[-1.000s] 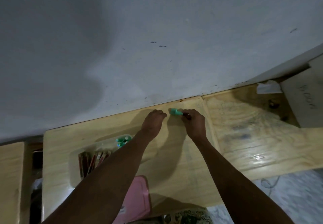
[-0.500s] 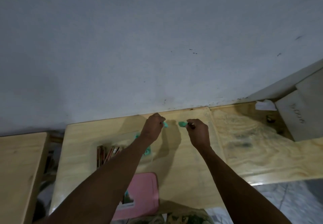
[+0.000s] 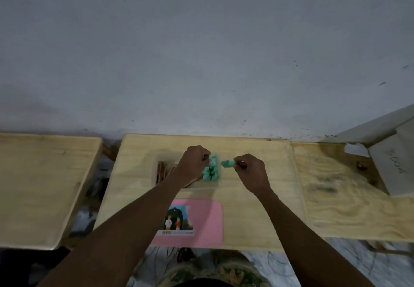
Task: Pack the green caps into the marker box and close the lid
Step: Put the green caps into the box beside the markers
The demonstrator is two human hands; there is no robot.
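Observation:
A clear marker box lies open on the wooden table, with several green caps packed at its right end and dark markers at its left. My left hand hovers over the box with curled fingers, pinching a green cap at the top of the cluster. My right hand is just right of the box and pinches another green cap that points left toward the box. The box's middle is hidden under my left hand.
A pink lid with a picture sticker lies on the table's near edge. A second wooden table stands at the left across a gap. At the right are a stained tabletop, a white scrap and a grey box.
The view has tilted down and shifted, showing the pink lid and the box fully. Both hands moved toward the box; the left one now sits over the cap cluster.

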